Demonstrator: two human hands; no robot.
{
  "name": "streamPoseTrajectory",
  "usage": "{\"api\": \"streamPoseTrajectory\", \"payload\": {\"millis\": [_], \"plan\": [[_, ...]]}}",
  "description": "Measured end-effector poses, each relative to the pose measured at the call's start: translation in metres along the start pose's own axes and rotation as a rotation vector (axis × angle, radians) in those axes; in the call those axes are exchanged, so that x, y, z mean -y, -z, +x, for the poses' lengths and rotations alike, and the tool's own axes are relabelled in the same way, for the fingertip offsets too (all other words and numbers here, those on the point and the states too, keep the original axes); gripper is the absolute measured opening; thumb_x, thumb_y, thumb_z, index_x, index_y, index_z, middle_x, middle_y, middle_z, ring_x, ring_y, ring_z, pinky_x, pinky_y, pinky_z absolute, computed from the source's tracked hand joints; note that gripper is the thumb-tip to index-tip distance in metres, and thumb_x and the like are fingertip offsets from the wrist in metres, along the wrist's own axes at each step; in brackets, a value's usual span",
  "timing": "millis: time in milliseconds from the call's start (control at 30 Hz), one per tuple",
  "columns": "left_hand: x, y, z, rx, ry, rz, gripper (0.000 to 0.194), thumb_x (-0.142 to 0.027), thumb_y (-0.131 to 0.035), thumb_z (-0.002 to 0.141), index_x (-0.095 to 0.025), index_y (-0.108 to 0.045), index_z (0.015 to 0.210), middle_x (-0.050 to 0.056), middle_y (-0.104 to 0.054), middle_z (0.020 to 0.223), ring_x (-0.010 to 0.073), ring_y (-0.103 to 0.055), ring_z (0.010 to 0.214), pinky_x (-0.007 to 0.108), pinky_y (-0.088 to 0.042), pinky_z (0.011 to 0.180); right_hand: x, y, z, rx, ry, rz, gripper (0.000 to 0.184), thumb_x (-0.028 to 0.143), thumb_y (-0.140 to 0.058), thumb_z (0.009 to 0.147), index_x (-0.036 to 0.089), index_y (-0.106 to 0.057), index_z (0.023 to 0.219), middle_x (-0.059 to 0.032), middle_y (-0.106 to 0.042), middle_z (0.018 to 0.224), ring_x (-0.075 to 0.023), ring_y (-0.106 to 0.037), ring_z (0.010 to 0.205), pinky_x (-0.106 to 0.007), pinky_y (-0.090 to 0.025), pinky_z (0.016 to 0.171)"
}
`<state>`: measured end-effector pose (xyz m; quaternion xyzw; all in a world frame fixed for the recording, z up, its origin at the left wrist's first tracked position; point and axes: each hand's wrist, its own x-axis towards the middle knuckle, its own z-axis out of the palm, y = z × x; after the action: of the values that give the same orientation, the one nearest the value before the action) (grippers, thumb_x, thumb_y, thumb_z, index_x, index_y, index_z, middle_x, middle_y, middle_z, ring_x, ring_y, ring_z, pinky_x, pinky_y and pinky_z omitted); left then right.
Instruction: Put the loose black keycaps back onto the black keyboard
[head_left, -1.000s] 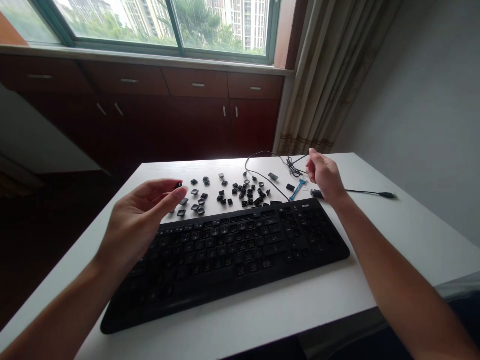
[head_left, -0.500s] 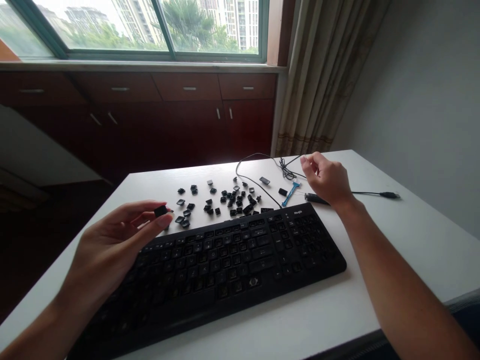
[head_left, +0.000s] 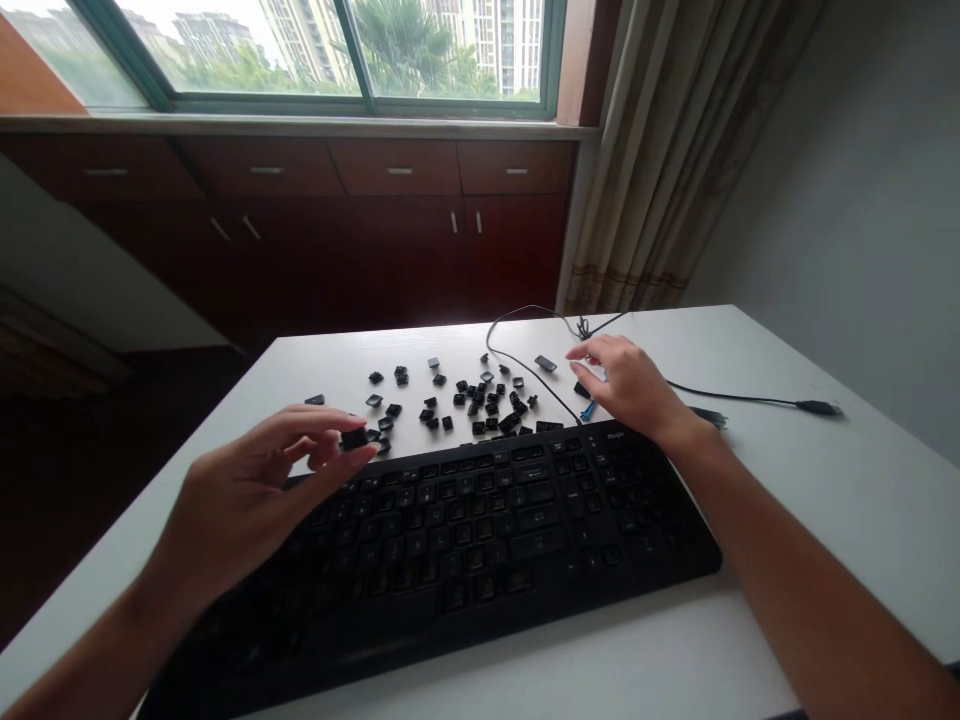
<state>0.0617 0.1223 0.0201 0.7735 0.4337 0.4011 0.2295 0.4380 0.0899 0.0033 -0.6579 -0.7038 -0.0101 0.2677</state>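
Observation:
A black keycap (head_left: 353, 438) is pinched between the thumb and fingers of my left hand (head_left: 240, 490), above the upper left part of the black keyboard (head_left: 547, 605). Several key positions on the keyboard show bare sockets. My right hand (head_left: 626, 385) hovers beyond the keyboard's top right corner, thumb and fingers apart with nothing between them. Under it, partly hidden, lies a small blue tool (head_left: 588, 411) with a bristle-like end. Close to its fingertips is a long black keycap (head_left: 545, 363).
Several loose keycaps (head_left: 491, 408) lie scattered behind the keyboard on the white table (head_left: 825, 520). A thin cable (head_left: 525, 368) loops over the table, and a plug (head_left: 819, 408) lies at the right. Another dark object (head_left: 709, 416) shows beside my right wrist.
My right hand has come lower and left, toward the blue tool, and its curled fingers have opened. My left hand still holds the keycap, now turned a little. The view has shifted slightly.

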Motion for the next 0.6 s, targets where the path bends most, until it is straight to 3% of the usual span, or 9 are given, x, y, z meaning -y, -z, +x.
{"api": "streamPoseTrajectory", "payload": {"millis": [267, 367, 467, 600], "plan": [[0.007, -0.006, -0.004, 0.219, -0.36, 0.171, 0.021, -0.028, -0.07, 0.087, -0.026, -0.069, 0.108, 0.002, -0.068, 0.104, 0.0123, -0.063, 0.077, 0.026, -0.054, 0.071, 0.0, -0.021, 0.039, 0.231, -0.046, -0.017, 0.034, 0.037, -0.062, 0.094, 0.018, -0.062, 0.122, -0.0112, -0.066, 0.12, -0.0231, -0.064, 0.103, -0.042, -0.055, 0.089], [0.006, -0.01, -0.009, 0.241, -0.475, 0.224, 0.024, -0.023, -0.069, 0.087, -0.026, -0.067, 0.111, 0.003, -0.068, 0.106, 0.0153, -0.066, 0.089, 0.027, -0.056, 0.078, 0.003, -0.028, 0.047, 0.273, -0.067, -0.039, 0.033, 0.037, -0.059, 0.097, 0.021, -0.06, 0.125, -0.0097, -0.06, 0.13, -0.0216, -0.063, 0.107, -0.044, -0.055, 0.09], [0.005, -0.011, -0.013, 0.226, -0.581, 0.283, 0.029, -0.019, -0.071, 0.086, -0.026, -0.066, 0.113, 0.003, -0.068, 0.105, 0.0172, -0.066, 0.094, 0.03, -0.055, 0.083, 0.009, -0.026, 0.049, 0.237, -0.07, -0.03, 0.032, 0.037, -0.059, 0.096, 0.021, -0.061, 0.124, -0.0099, -0.061, 0.128, -0.0216, -0.063, 0.106, -0.043, -0.055, 0.09], [0.002, -0.01, -0.015, 0.223, -0.647, 0.306, 0.032, -0.016, -0.072, 0.085, -0.025, -0.064, 0.115, 0.004, -0.068, 0.106, 0.0171, -0.065, 0.094, 0.03, -0.054, 0.083, 0.018, 0.003, 0.022, 0.079, -0.043, 0.043, 0.031, 0.03, -0.066, 0.091, 0.019, -0.066, 0.121, -0.0101, -0.069, 0.112, -0.0225, -0.066, 0.097, -0.038, -0.055, 0.09]]}}
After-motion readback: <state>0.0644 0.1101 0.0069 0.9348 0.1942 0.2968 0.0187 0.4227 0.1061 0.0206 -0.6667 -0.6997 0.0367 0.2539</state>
